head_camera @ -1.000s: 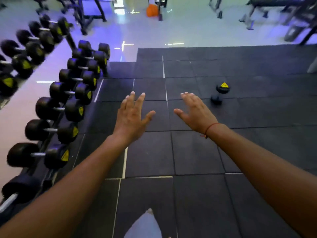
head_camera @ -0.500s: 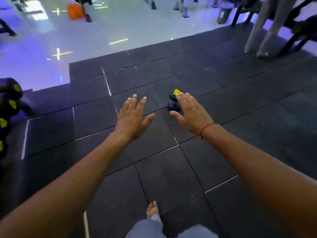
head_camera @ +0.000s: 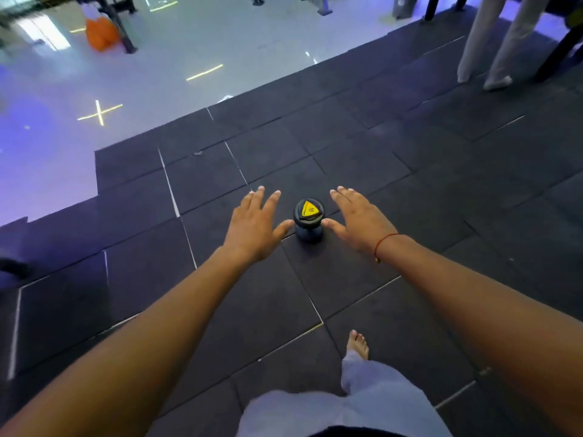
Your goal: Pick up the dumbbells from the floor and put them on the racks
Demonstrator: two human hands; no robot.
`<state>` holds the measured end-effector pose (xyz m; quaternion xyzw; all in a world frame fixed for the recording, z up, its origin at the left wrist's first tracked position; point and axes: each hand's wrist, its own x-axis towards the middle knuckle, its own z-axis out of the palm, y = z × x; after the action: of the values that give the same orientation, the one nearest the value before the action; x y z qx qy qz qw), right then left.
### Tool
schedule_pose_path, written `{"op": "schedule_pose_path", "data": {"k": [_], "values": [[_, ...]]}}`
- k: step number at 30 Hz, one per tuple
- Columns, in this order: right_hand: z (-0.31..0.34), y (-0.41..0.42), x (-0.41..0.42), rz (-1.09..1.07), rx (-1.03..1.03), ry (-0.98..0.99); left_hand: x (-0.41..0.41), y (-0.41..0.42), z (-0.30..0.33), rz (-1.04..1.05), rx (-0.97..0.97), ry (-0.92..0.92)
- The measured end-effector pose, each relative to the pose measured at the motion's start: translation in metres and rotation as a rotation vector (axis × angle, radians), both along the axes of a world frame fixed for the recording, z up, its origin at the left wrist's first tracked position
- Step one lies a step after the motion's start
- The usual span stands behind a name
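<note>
From the head camera, a single black dumbbell (head_camera: 309, 223) lies on the dark rubber floor mats (head_camera: 410, 190), seen nearly end-on, so that its far head with a yellow triangular label faces up toward the camera and the near head sits just below it in the picture. The handle between the two heads is hidden.

Both arms reach forward over the mats, palms down. The left hand (head_camera: 255, 227) is spread flat with fingers straight and thumb stretched toward the dumbbell; the thumb tip appears just beside the labelled head (whether it touches cannot be told from this angle). The right hand (head_camera: 358, 220) mirrors it on the other side, fingers straight and slightly fanned, thumb pointing in at the same head. Neither hand holds anything, and the dumbbell sits in the gap between the two thumbs.

A thin red cord (head_camera: 383, 244) circles the right wrist. Lower in the picture a bare foot (head_camera: 357, 343) steps on the mats below a light grey trouser leg (head_camera: 362, 380). Beyond the mats lies a glossy pale floor (head_camera: 157, 77), with an orange object (head_camera: 101, 35) near the top left.
</note>
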<state>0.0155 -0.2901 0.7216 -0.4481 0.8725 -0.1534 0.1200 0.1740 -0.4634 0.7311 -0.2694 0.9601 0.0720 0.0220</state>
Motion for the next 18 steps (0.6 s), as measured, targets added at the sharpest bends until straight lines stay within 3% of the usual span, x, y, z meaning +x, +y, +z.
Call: {"op": "schedule_pose_path", "data": {"k": [8, 18], "values": [[-0.054, -0.106, -0.127, 0.191, 0.19, -0.045, -0.115, -0.077, -0.05, 0.086, 0.064, -0.094], [-0.186, -0.242, -0.236, 0.393, 0.461, -0.149, -0.206, -0.172, -0.2, 0.318, 0.33, -0.275]]}}
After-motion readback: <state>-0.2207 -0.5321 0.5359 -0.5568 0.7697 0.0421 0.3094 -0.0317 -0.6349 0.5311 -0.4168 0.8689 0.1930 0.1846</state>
